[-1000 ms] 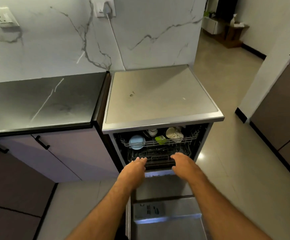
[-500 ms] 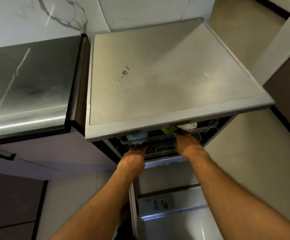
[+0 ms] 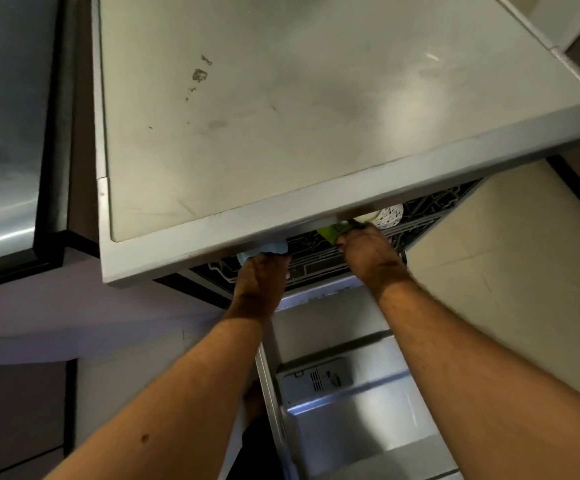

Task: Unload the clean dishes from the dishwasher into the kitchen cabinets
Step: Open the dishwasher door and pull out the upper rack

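Since half a second earlier the view had closed in, so the dishwasher (image 3: 316,116) top filled more of the frame. Both hands had reached deeper, to the upper rack (image 3: 319,251) at 6 o'clock. The left hand (image 3: 262,275) and right hand (image 3: 368,251) curled over its front wire, grasping it. A pale blue dish (image 3: 264,249), green item (image 3: 331,232) and white patterned cup (image 3: 387,214) sat inside, mostly hidden.

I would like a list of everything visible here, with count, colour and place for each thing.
Dishwasher top: one, grey, centre.
Upper rack: one, dark wire, under the top.
Blue dish: one, light blue, rack left.
Green item: one, rack middle.
White patterned cup: one, rack right.
Open door: one, steel, below.
Countertop: one, dark, left.
Floor: beige, right.
Left hand: at the blue dish.
Right hand: at the green item.
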